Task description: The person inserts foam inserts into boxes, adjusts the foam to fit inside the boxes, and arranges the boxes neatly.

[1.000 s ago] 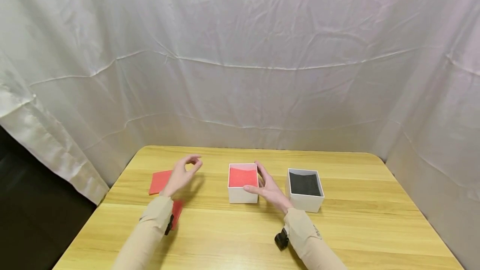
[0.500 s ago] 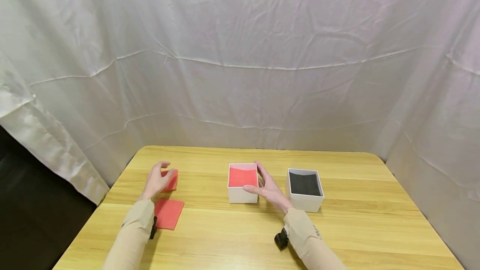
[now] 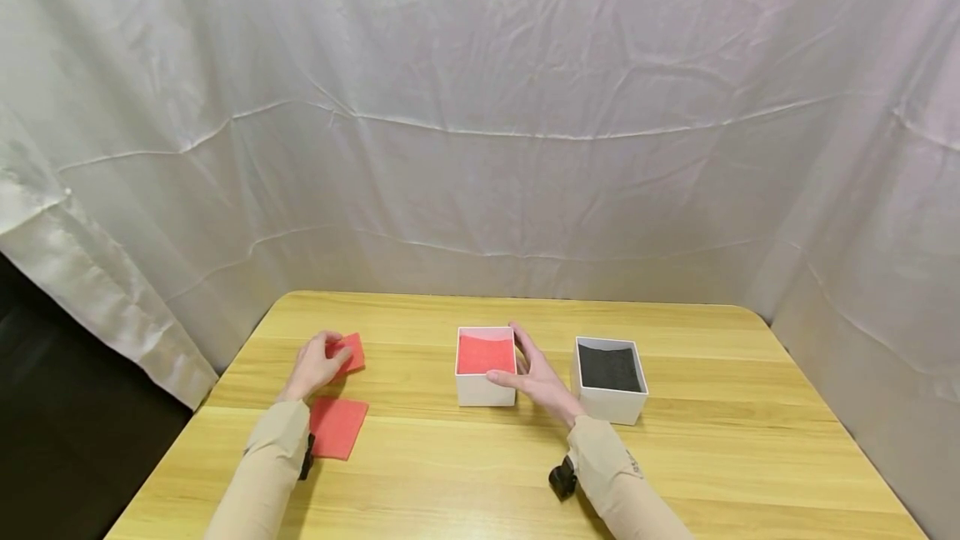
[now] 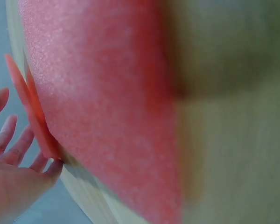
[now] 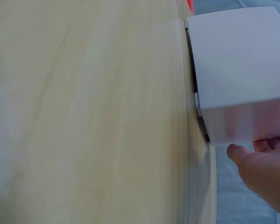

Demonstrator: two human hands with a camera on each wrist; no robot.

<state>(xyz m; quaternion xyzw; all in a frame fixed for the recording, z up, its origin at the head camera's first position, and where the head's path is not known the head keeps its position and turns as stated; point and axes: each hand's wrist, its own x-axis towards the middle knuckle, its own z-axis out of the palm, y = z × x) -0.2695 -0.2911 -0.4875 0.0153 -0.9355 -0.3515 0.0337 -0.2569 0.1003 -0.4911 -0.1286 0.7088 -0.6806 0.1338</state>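
Two red felt-like squares lie at the table's left side. My left hand (image 3: pixel 311 367) is at the farther red square (image 3: pixel 354 353); in the left wrist view its fingers touch the tilted square's (image 4: pixel 35 116) edge, and the thumb stands apart. Toward me lies the nearer red square (image 3: pixel 337 427), below the left wrist. My right hand (image 3: pixel 538 377) holds a white box (image 3: pixel 480 391) at its right side, thumb on the front face and fingers toward the back. Inside that box sits a red square (image 3: pixel 486 355). In the right wrist view the box (image 5: pixel 240 60) shows two outer walls.
Right of my right hand stands a second white box (image 3: pixel 613 407) with a dark grey square (image 3: pixel 609 368) in it. Everything rests on a wooden table (image 3: pixel 465 473). Pale curtains (image 3: pixel 480 148) hang behind and along the sides.
My left hand has moved left to the farther red square, which has shifted to the right and turned a little. The right hand and both boxes have stayed in place.
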